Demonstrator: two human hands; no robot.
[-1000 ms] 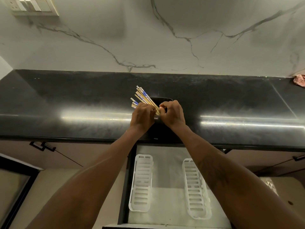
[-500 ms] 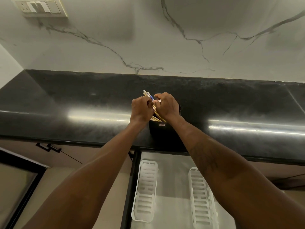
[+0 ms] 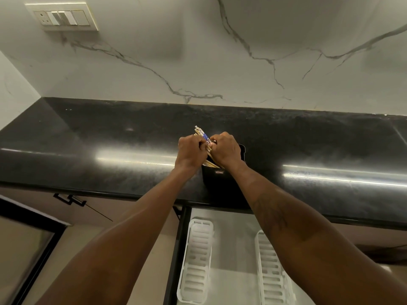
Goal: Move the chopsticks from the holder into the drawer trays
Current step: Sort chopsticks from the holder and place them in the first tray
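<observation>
I see both hands up at the holder, close together, knuckles nearly touching. The L hand is curled round the bunch of chopsticks from the left and the R hand is curled on them from the right, so both grip the same bunch. The chopsticks' low ends are down in the holder; the tops stick out above the hands and lean back and to the left. The holder is a black box standing upright on the black counter, near the front edge and right above the open drawer. The counter runs wide to the L and R of the holder, w/ the white marble wall behind it. In the drawer lie 2 white slotted trays, long ways: the L tray is just beside the drawer's black left edge, and the R tray sits apart from it w/ drawer floor showing between them. The right forearm crosses over the R tray's far end and hides part of it — the L tray shows whole. A switch plate sits high on the wall, far left.
</observation>
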